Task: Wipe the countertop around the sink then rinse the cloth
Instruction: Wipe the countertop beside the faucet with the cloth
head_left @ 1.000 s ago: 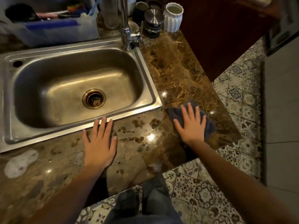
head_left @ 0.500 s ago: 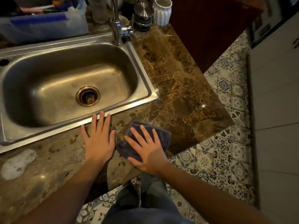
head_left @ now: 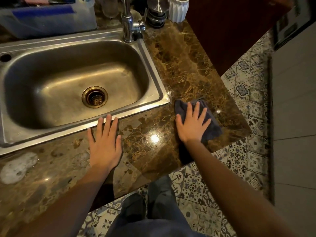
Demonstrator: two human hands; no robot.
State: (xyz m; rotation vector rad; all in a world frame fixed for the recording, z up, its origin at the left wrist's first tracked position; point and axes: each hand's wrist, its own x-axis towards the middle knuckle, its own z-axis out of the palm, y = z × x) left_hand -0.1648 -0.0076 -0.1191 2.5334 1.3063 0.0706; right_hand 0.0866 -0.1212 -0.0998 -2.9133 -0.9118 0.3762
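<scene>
Right hand (head_left: 192, 124) flat on cloth (head_left: 211, 127); white jar (head_left: 177, 9), faucet (head_left: 128, 24) well behind

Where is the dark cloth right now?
In the head view the cloth lies flat on the countertop, right of the sink's front corner, under the right hand.
</scene>
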